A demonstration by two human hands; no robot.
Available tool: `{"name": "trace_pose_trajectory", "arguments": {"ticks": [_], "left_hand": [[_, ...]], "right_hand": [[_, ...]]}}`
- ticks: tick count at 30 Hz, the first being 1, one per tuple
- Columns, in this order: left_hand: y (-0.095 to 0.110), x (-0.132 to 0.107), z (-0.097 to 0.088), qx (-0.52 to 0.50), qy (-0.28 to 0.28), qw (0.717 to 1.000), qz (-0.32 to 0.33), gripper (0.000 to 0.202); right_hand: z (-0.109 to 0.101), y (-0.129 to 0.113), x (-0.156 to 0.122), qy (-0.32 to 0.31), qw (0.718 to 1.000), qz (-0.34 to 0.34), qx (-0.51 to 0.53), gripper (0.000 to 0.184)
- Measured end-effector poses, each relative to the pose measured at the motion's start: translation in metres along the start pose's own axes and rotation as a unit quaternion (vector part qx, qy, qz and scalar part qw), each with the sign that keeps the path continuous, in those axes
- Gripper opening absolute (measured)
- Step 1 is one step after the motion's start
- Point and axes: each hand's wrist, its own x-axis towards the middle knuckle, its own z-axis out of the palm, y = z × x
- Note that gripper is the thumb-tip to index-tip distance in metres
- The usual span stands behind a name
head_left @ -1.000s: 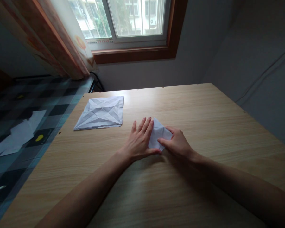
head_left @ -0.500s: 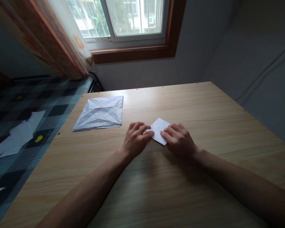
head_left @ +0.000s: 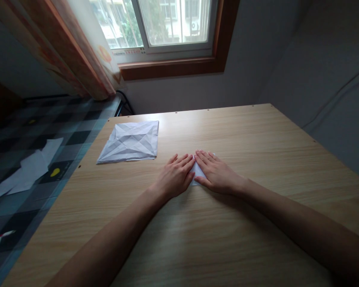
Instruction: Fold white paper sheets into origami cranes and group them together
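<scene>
A small folded piece of white paper point(head_left: 198, 172) lies on the wooden table point(head_left: 179, 239), mostly hidden under my two hands. My left hand point(head_left: 177, 173) is laid out over its left side, fingers stretched and pointing away from me. Over its right side rests my right hand point(head_left: 215, 170), also flat with straight fingers. The fingertips of both hands nearly meet at the paper's far part. Between the thumbs a pale wedge of the paper shows.
Creased white sheets point(head_left: 131, 141) lie stacked at the table's far left. Left of the table, a checked cloth point(head_left: 77, 137) carries loose white paper strips point(head_left: 32, 167) and a thin red-and-white item point(head_left: 1, 235). Beyond stand a window point(head_left: 176, 24) and an orange curtain point(head_left: 77, 48).
Both hands have gone from pinching the folded paper's edges to lying flat on it. The paper has turned or been folded; less of it shows. The view has shifted slightly.
</scene>
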Motion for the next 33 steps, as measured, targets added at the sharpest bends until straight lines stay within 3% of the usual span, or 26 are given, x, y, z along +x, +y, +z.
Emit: {"name": "trace_pose_trajectory", "arguments": {"ticks": [8,16,21,33], "left_hand": [[-0.006,-0.007,-0.004,0.019,-0.058,0.998,0.001,0.080],[-0.008,-0.007,-0.005,-0.001,-0.058,0.998,-0.010,0.102],[-0.009,-0.006,-0.004,-0.016,-0.040,0.999,-0.019,0.104],[-0.006,-0.006,-0.007,-0.025,-0.038,0.998,-0.031,0.098]], "right_hand": [[-0.011,0.016,-0.023,-0.036,0.998,0.030,-0.044,0.091],[-0.012,0.037,-0.043,0.035,0.999,0.024,0.017,0.107],[-0.012,0.039,-0.043,0.085,0.993,0.040,0.066,0.105],[-0.016,0.034,-0.041,0.100,0.992,0.043,0.061,0.082]]}}
